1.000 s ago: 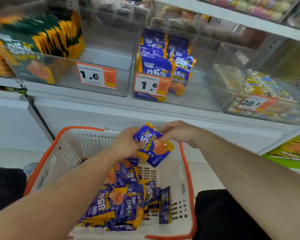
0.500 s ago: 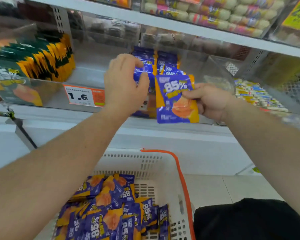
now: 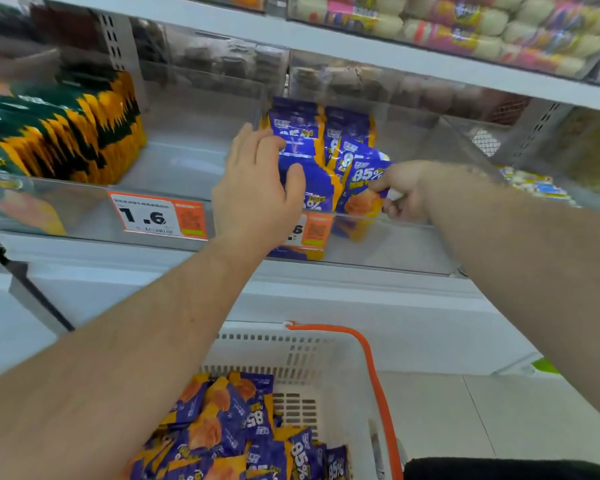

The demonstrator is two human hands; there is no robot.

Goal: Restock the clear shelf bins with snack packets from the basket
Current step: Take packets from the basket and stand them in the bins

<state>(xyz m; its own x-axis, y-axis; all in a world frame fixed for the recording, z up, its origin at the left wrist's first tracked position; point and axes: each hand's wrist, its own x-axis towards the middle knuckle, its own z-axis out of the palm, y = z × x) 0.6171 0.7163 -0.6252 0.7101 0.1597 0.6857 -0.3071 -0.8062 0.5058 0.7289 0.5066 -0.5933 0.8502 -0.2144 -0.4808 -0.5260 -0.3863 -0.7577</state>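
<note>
The right hand [image 3: 400,190] pinches a purple snack packet [image 3: 362,188] by its edge, holding it upright inside the clear bin [image 3: 395,247], at the front of the right-hand row. The left hand [image 3: 257,192], fingers straight and relaxed, presses flat against the other row of packets [image 3: 300,140]. Below, the white basket [image 3: 329,358] holds more packets [image 3: 229,431].

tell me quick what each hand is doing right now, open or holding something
Left hand: open, straight fingers against the purple packets standing in the clear bin.
Right hand: pinching a purple snack packet at the bin's front.
</note>
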